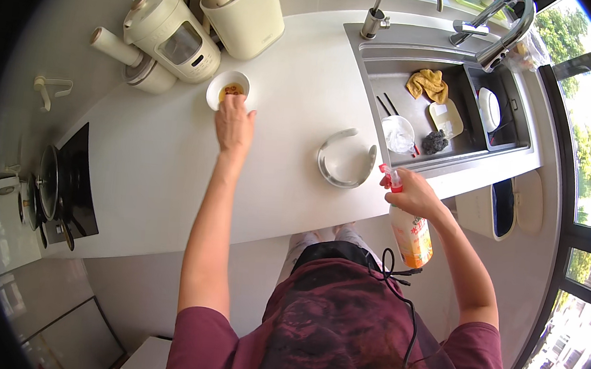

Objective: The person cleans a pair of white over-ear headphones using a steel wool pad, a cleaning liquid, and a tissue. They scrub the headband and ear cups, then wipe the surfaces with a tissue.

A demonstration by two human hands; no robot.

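My left hand (235,126) reaches over the near rim of a white bowl (213,89) on the white countertop (293,89). The bowl holds yellowish liquid with reddish-brown pieces; my fingertips are at its near edge, and whether they grip the rim is hidden. My right hand (414,193) is closed round the neck of a spray bottle (411,237) with a red and clear trigger head, held upright and slightly tilted in front of the counter edge. Between the hands, a round clear and grey object (346,158), open at its upper right, lies on the counter.
A knife block (252,20), a cream kitchen appliance (174,37) and a lidded container (149,74) stand at the back left. The sink (394,77) at right holds a yellow cloth (428,85), a bowl (399,125), chopsticks and a dark scrubber (434,142). A black cooktop (77,181) is far left.
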